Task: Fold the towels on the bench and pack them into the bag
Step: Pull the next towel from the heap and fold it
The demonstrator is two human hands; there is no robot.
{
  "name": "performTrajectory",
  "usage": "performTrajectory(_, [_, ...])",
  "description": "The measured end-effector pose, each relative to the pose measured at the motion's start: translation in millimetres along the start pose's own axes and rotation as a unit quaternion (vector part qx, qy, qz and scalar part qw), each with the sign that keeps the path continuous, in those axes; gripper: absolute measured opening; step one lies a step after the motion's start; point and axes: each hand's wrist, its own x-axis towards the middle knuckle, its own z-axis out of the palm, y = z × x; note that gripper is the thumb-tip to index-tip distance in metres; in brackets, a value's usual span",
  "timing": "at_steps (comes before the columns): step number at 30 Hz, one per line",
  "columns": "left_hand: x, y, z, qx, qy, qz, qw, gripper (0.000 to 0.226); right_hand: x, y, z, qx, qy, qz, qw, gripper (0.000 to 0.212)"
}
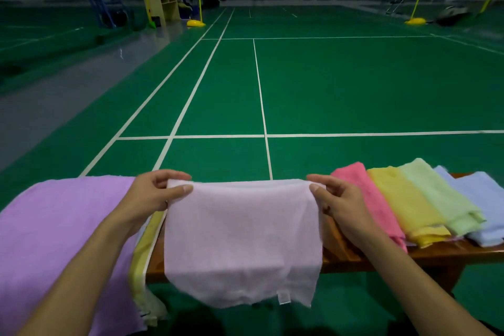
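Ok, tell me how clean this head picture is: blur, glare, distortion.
Head view: wide-angle bowing bends the bench and court lines; glare streaks the grey floor strip at left; the pale pink towel and both hands look slightly soft; the far background is dim.

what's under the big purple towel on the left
A yellow towel pokes out from under the large purple towel's right edge, over the brown wooden bench. The rest beneath, bench included, is covered, so anything more there cannot be seen.
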Motion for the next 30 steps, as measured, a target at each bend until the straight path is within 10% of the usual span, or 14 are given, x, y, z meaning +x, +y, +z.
performTrajectory(10, [17,46,-2,-0.003,0.119,0.162,0.98,0.03,29,-50,-2,0.052,0.065,-0.099,0.992,0.045])
performTrajectory(16, [26,64,2,0.036,0.204,0.186,0.96,0.023,44,-72,-2,-0.128,0.107,-0.179,0.97,0.055])
performTrajectory(25, [38,84,9,0.047,0.29,0.232,0.927,0.023,52,-91,4,-0.245,0.237,-0.293,0.893,0.008])
performTrajectory(30, [29,89,7,-0.009,0.253,0.21,0.944,0.033,50,-94,-3,-0.22,0.219,-0.27,0.912,0.012])
